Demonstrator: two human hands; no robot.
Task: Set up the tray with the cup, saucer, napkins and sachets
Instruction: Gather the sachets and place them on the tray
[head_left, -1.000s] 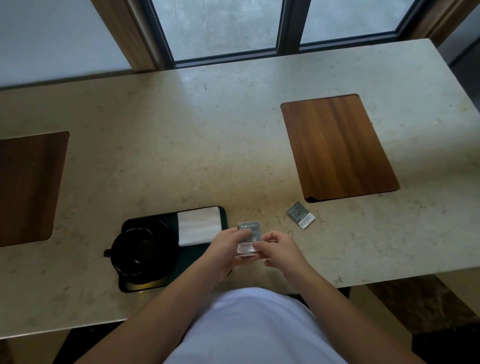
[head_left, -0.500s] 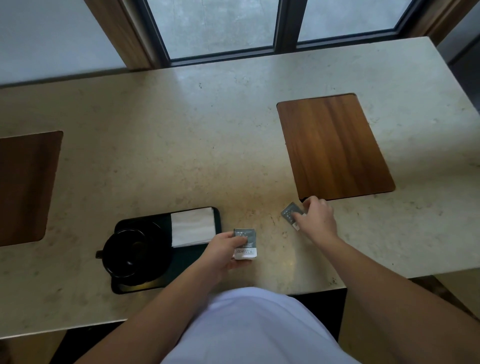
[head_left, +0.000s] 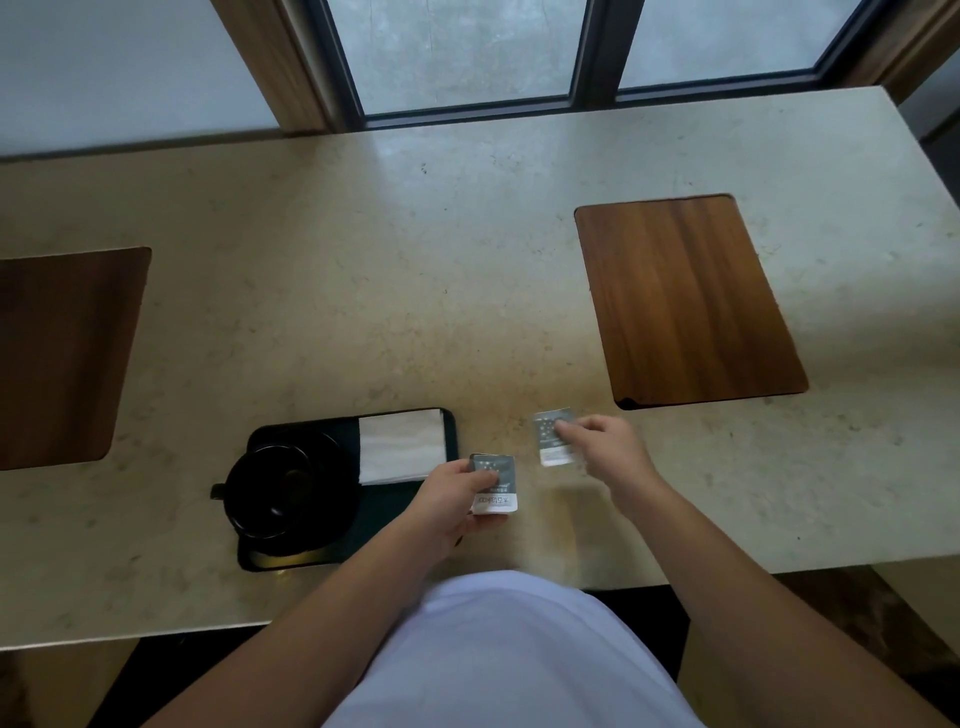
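A black tray (head_left: 395, 525) lies near the counter's front edge, left of centre. On its left half a black cup (head_left: 280, 480) sits on a black saucer (head_left: 332, 525), handle pointing left. A white napkin (head_left: 401, 451) lies on the tray's far right corner. My left hand (head_left: 452, 496) pinches a grey and white sachet (head_left: 493, 483) just right of the tray. My right hand (head_left: 608, 449) holds a second grey sachet (head_left: 551, 437) a little above the counter, right of the first one.
The beige stone counter (head_left: 415, 291) has a wooden inlay (head_left: 685, 299) at the right and another (head_left: 57, 353) at the left edge. Windows run along the far side. My white shirt fills the bottom centre.
My right hand reached out to the sachet lying near the right wooden inlay, picked it up and carried it leftward toward my left hand. The left hand kept its sachet.
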